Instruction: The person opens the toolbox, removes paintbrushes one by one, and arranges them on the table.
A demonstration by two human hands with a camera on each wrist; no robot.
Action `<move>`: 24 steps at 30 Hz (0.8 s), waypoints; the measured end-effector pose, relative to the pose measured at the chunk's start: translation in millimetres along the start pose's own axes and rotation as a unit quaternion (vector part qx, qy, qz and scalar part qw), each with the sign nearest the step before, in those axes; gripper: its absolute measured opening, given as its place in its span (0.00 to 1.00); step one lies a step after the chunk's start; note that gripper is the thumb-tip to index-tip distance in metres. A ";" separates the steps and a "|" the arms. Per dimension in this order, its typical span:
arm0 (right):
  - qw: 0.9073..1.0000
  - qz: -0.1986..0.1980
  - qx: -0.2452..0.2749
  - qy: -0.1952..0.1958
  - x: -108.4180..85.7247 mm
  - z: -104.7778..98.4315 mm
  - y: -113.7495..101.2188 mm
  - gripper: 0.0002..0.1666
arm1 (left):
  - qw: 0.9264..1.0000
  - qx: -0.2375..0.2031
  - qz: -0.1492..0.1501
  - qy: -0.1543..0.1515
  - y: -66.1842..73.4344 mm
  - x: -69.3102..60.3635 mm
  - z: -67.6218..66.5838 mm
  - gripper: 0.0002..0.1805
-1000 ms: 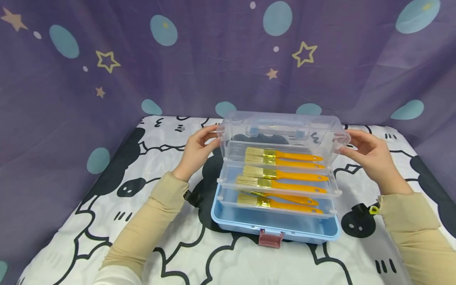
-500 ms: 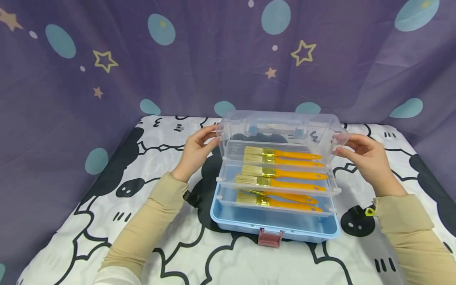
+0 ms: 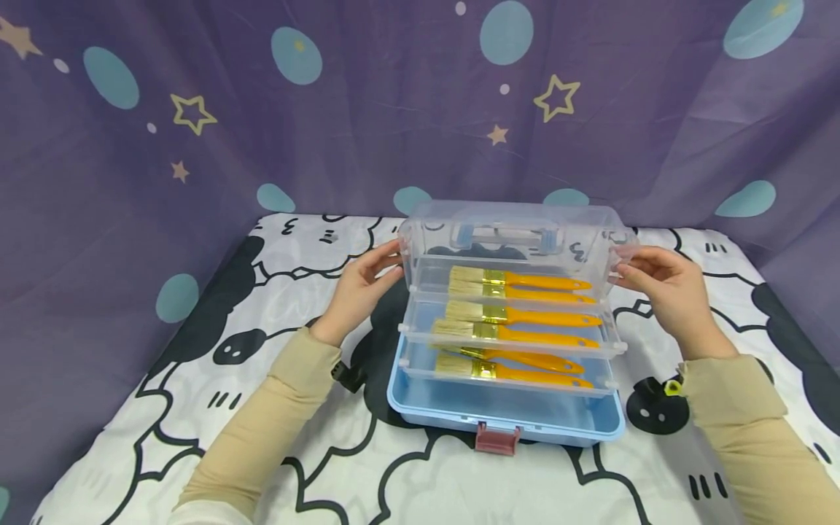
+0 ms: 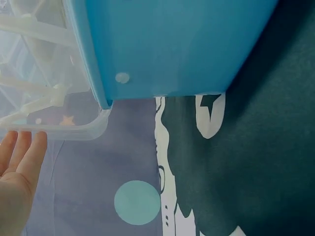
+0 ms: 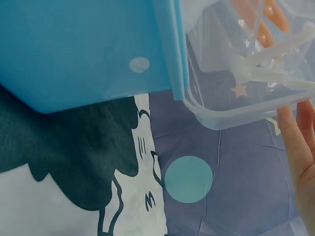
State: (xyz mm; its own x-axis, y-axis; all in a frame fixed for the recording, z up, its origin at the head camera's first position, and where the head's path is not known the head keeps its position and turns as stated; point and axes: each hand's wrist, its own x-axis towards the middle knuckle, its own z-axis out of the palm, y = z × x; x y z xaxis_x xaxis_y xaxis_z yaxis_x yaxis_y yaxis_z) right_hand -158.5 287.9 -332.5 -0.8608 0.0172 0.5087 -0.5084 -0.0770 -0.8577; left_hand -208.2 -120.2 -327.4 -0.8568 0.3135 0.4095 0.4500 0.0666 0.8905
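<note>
A blue plastic storage box stands with its clear lid raised at the back. Clear tiered trays rise above the base, linked to the lid. Several paintbrushes with orange handles and pale bristles lie in them, bristles to the left. My left hand holds the lid's left edge, with fingertips at its rim. My right hand pinches the lid's right edge between thumb and fingers. The right fingers meet the rim in the right wrist view.
A reddish latch hangs at the box's front. Beneath lies a white cloth with black sheep-like shapes. A purple curtain with stars and teal ovals stands behind.
The lid and trays have shifted slightly upward in the head view. My right hand has moved a little left with the lid's edge; my left hand has come slightly down. The base is nearly still.
</note>
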 end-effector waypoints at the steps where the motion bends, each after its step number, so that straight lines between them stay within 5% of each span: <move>1: 1.000 0.001 0.004 0.005 0.8 0.8 0.2 0.17 | 1.000 0.000 0.001 0.000 -0.1 -0.5 0.1 0.26; 10: 0.998 0.052 -0.024 0.038 7.9 5.1 1.3 0.13 | 0.999 -0.025 -0.025 -0.030 -0.8 -1.5 -0.8 0.26; 24: 0.994 0.093 0.013 0.053 15.1 4.7 10.4 0.14 | 0.987 -0.129 -0.078 -0.061 -7.0 5.5 -3.7 0.27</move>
State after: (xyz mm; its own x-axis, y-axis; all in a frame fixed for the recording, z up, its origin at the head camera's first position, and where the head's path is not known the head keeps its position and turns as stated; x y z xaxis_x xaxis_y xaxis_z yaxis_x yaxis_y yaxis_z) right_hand -176.6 282.6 -333.4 -0.9382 0.1057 0.3294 -0.3406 -0.1151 -0.9331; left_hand -216.9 -122.5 -330.6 -0.8672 0.4307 0.2498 0.2217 -0.1151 0.9683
